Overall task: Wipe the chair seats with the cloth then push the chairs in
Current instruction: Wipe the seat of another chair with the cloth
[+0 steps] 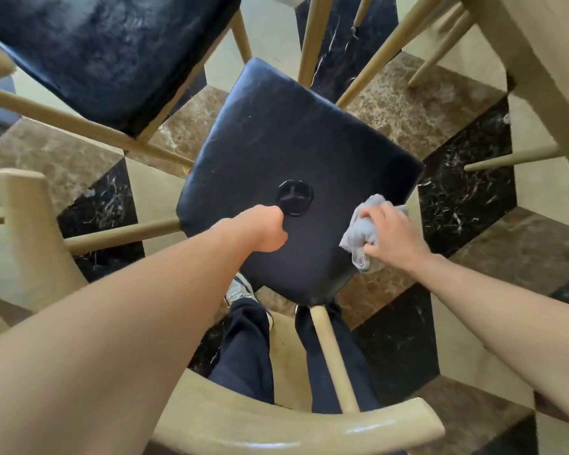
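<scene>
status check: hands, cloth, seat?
Right hand grips grey cloth at near seat right edge. Left hand fisted on seat beside round black disc. Chair not pushed in.

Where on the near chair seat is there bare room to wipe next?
The near seat is bare from its far corner down to the round disc. It is crowded nearer: left hand beside the disc, right hand holding the cloth at the right edge.

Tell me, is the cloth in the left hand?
No, the right hand grips the grey cloth on the seat.
</scene>
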A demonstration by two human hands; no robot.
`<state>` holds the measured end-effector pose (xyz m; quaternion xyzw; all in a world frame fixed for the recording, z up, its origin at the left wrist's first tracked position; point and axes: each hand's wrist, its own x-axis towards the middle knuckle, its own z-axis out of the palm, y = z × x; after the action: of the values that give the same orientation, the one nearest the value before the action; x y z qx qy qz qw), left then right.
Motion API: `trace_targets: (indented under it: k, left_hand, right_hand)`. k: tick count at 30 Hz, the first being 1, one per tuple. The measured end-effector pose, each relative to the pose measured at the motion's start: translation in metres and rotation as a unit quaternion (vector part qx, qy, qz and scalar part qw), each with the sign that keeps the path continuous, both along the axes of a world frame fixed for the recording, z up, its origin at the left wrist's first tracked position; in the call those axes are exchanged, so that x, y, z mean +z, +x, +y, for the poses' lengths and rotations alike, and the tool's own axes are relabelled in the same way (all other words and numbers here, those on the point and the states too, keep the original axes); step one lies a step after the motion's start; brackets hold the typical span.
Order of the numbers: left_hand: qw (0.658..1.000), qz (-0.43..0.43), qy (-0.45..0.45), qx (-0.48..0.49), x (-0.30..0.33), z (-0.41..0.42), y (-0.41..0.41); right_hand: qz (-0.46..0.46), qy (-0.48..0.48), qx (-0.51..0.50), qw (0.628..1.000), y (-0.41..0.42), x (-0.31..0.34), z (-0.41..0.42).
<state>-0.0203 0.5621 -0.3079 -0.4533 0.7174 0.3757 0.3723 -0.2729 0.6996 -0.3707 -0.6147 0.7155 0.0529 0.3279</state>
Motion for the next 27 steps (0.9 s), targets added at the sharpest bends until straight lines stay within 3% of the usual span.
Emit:
trace_targets:
  k: [2,3,6,9,13,16,18,21,27]
  left_hand:
    - [1.0,-0.002,0.001,-0.006,-0.002,0.0,0.003]
    - [1.0,0.003,-0.001,-0.007,-0.003,0.0,0.004]
    - [1.0,0.022,-0.006,-0.001,-0.002,-0.001,0.001]
    - [1.0,0.023,-0.002,-0.003,0.0,-0.004,0.001]
    - [1.0,0.024,-0.008,-0.012,-0.001,-0.008,0.0]
    - [0.999,0.024,-0.011,-0.018,-0.005,-0.006,0.0]
    - [1.0,0.02,-0.006,-0.018,-0.009,-0.003,0.002]
    - [1.0,0.028,0.003,-0.005,-0.016,-0.002,0.003]
    - [0.996,0.065,-0.055,0.031,-0.029,-0.001,0.021]
  right_hand:
    - [0.01,0.002,-0.086,0.996,-0.005,-0.001,-0.013]
    - [0.023,-0.002,-0.061,0.998,0.0,0.0,-0.014]
    - [0.018,-0.031,0.163,0.986,0.031,0.0,-0.001]
    - [-0.075,-0.003,0.371,0.926,0.071,-0.006,0.023]
    - [-0.148,0.049,0.489,0.858,0.101,-0.01,0.036]
    - [-0.139,0.013,0.51,0.849,0.106,-0.017,0.038]
    - [-0.116,-0.029,0.49,0.864,0.103,-0.022,0.04]
    - [-0.09,-0.098,0.382,0.914,0.087,-0.026,0.036]
    - [0.087,-0.133,0.089,0.983,0.025,-0.021,-0.042]
